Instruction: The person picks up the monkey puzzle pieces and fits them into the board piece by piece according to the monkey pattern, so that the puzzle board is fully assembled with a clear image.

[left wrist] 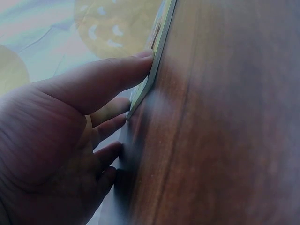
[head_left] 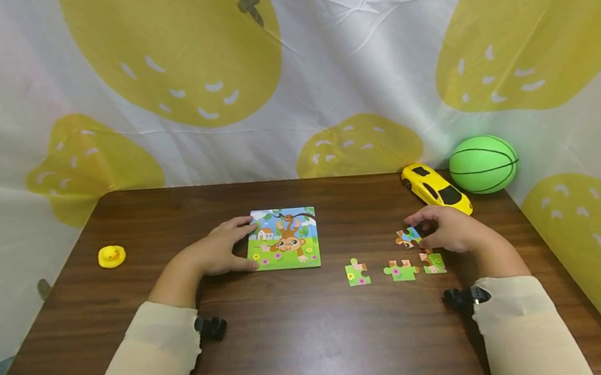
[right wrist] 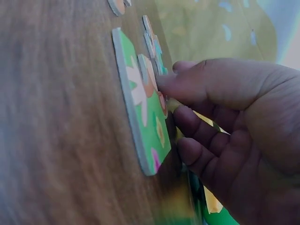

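My left hand (head_left: 219, 249) rests at the left side of a square monkey picture puzzle (head_left: 284, 240), fingers spread at its upper corner. In the left wrist view the thumb (left wrist: 126, 70) lies on the puzzle's edge. On the right, my right hand (head_left: 448, 230) pinches a blue and brown jigsaw piece (head_left: 407, 237) between thumb and forefinger, low over the table. Just below lie a green corner piece (head_left: 434, 263), also close in the right wrist view, a green middle piece (head_left: 402, 271) and another green piece (head_left: 357, 272) further left.
A yellow toy car (head_left: 436, 189) stands behind my right hand, beside a green ball (head_left: 484, 164). At the far left sits a yellow rubber duck (head_left: 111, 256). The brown wooden table (head_left: 304, 338) ends at a patterned curtain (head_left: 366, 84).
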### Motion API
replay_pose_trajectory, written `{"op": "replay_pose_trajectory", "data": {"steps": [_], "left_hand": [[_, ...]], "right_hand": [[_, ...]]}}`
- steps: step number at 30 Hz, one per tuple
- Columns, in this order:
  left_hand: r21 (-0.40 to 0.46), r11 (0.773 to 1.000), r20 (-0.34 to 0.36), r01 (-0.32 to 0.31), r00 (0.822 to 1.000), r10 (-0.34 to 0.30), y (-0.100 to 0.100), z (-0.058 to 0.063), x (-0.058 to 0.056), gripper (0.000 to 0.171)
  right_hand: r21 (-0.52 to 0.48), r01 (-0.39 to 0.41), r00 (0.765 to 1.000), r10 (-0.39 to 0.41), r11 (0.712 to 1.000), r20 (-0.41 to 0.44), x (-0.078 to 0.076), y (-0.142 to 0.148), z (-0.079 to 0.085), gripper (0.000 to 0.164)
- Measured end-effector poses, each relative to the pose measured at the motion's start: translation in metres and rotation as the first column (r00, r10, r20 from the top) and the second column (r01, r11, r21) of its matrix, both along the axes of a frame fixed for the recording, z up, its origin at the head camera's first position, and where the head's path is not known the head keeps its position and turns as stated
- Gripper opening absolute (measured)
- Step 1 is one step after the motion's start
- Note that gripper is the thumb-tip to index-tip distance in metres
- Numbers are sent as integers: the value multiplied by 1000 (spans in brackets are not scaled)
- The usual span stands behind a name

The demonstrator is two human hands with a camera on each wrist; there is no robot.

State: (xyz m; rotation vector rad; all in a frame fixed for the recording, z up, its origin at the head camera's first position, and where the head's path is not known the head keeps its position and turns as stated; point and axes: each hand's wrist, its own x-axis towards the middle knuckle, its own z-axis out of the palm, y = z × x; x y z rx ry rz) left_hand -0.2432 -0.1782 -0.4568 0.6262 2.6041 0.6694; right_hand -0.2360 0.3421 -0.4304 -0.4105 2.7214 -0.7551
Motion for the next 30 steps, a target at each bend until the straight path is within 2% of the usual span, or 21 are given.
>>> {"op": "replay_pose_trajectory", "data": {"steps": [12, 24, 30], "left_hand": [[-4, 1000, -3, -3, 1000, 3, 0, 0, 1, 98], [0, 1000, -4, -2, 1000, 2, 0, 1, 1, 98], [-3, 1000, 4, -13, 1000, 13, 1, 1, 1, 99]], "right_hand": [[61, 39, 999, -39, 997, -3, -2, -5, 0, 44], [72, 68, 997, -70, 995, 29, -3, -7, 0, 42], [44, 78, 997, -79, 996, 25, -3, -8, -1, 42]]}}
